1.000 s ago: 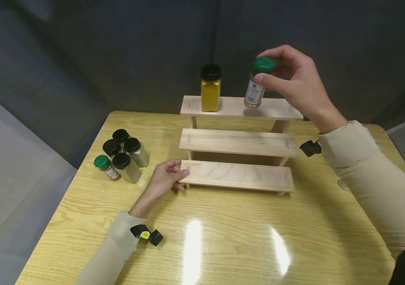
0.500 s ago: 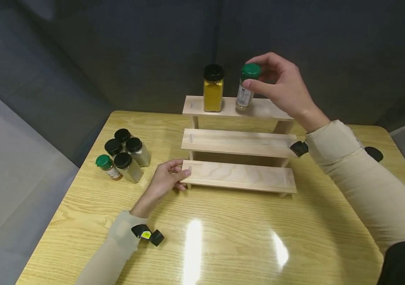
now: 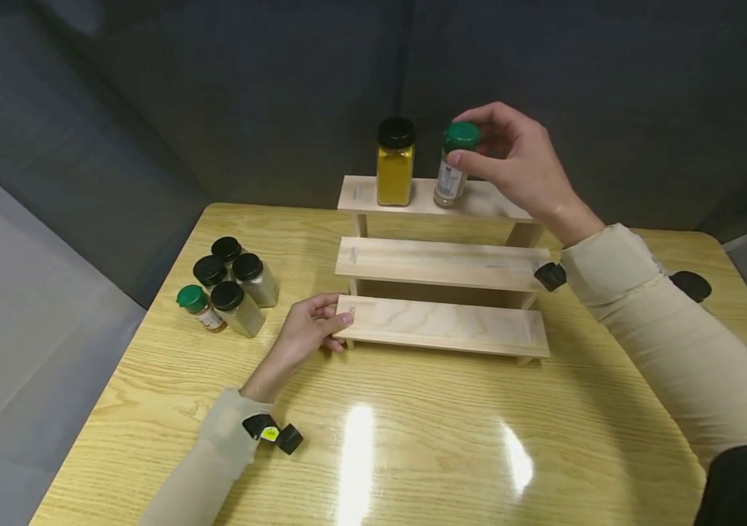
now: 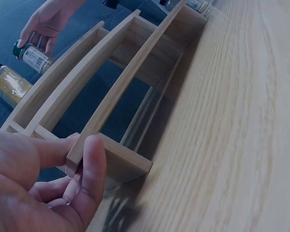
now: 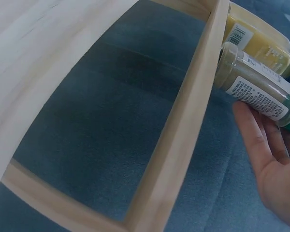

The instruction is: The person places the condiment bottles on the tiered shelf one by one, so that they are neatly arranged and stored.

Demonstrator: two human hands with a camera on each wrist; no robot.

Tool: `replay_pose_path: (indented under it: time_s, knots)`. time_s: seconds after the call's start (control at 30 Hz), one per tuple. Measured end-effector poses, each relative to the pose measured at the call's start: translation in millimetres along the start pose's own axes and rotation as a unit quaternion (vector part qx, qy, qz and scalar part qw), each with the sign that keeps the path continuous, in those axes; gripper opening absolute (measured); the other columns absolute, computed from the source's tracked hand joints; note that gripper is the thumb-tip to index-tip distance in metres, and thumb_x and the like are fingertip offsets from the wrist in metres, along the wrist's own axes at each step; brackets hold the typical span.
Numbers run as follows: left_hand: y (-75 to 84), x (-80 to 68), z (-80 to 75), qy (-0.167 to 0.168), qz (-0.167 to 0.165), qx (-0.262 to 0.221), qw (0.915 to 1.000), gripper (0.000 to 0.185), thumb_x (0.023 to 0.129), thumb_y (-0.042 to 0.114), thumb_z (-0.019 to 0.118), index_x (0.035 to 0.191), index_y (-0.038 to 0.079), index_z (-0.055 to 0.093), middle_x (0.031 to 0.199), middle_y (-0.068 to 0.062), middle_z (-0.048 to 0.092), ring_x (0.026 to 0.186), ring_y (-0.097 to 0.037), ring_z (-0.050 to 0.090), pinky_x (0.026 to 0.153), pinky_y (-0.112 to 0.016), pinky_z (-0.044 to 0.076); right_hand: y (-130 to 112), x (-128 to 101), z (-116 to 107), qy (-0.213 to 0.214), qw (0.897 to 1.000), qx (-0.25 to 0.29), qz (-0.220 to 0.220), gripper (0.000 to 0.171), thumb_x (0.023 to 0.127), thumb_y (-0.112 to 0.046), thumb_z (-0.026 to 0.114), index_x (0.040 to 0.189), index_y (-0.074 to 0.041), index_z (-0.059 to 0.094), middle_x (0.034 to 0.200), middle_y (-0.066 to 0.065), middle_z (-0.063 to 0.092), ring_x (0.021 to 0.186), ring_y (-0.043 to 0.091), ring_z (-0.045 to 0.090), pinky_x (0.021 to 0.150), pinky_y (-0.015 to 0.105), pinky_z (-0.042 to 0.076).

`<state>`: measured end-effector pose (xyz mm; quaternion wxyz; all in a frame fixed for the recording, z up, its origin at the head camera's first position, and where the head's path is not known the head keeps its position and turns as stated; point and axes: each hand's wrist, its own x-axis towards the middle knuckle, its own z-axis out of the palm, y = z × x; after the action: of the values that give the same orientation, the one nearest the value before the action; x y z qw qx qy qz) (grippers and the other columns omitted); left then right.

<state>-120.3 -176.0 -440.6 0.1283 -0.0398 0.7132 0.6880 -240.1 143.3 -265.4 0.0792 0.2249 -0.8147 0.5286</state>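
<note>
Green-capped spice jar (image 3: pixel 448 184) at the top shelf (image 3: pixel 423 196)

We note the right hand (image 3: pixel 519 157) partly closed, thumb and fingers pinching the jar around its cap (image 3: pixel 461 135) and neck. The jar leans slightly, right of the yellow-filled jar (image 3: pixel 395 177) with a gap between; its base appears to meet the board, though we cannot confirm full contact. The left hand (image 3: pixel 304 329) grips the left end of the bottom shelf (image 3: pixel 442 323), thumb on top.

Handling, our estimate: small, light, rigid; clear wall probably glass, so slick and breakable. Best hold: the cap's side or upper label, keeping fingertips off the base. We judge the wooden rack (image 3: pixel 442 261) light enough to shift if bumped.
</note>
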Motion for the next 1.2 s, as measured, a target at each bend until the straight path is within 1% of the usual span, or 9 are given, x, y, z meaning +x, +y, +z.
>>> replay_pose_path:
  time_s: [0.2,0.43,0.7,0.9,1.2]
  knots:
    - [0.2,-1.4,1.0,-0.001,-0.002,0.003,1.0,0.059,0.105,0.0,0.073,0.155,-0.015,0.045,0.102,-0.014,0.06,0.062,-0.014,0.069,0.058,-0.024,0.065,3,-2,1,-0.001,1.0,0.002,-0.003,0.033,0.1,-0.016,0.082,0.132,-0.015,0.073,0.119,0.001,0.07,0.103,0.021,0.066,0.087,0.024,0.055]
    - [0.7,-2.4,2.0,-0.007,0.005,0.002,1.0,0.058,0.106,-0.001,0.071,0.155,-0.016,0.044,0.101,-0.013,0.061,0.062,-0.015,0.069,0.056,-0.023,0.064,5,-2,0,-0.002,1.0,0.005,-0.001,0.034,0.1,-0.017,0.082,0.133,-0.016,0.073,0.119,0.0,0.07,0.103,0.021,0.065,0.088,0.025,0.055]
    - [1.5,-2.2,2.6,-0.002,-0.001,0.004,1.0,0.058,0.105,-0.001,0.072,0.155,-0.016,0.045,0.102,-0.014,0.062,0.061,-0.014,0.069,0.055,-0.023,0.063,6,-2,1,0.003,1.0,0.007,0.005,0.043,0.1,-0.016,0.082,0.14,-0.016,0.069,0.12,0.0,0.071,0.103,0.021,0.064,0.09,0.025,0.053]
    - [1.5,-1.8,3.4,-0.006,0.001,0.007,1.0,0.058,0.106,-0.001,0.071,0.155,-0.016,0.045,0.102,-0.013,0.062,0.061,-0.014,0.069,0.055,-0.023,0.063,8,-3,0,0.002,1.0,0.007,0.008,0.046,0.099,-0.015,0.082,0.142,-0.015,0.066,0.122,0.001,0.071,0.102,0.021,0.064,0.09,0.025,0.053]
    - [1.3,0.2,3.5,-0.009,0.0,0.005,1.0,0.059,0.105,-0.001,0.072,0.155,-0.017,0.045,0.103,-0.014,0.062,0.061,-0.014,0.069,0.056,-0.024,0.064,10,-8,-12,0.001,0.999,0.004,0.033,0.056,0.097,-0.018,0.084,0.149,-0.015,0.062,0.124,0.001,0.07,0.107,0.02,0.067,0.09,0.023,0.055]
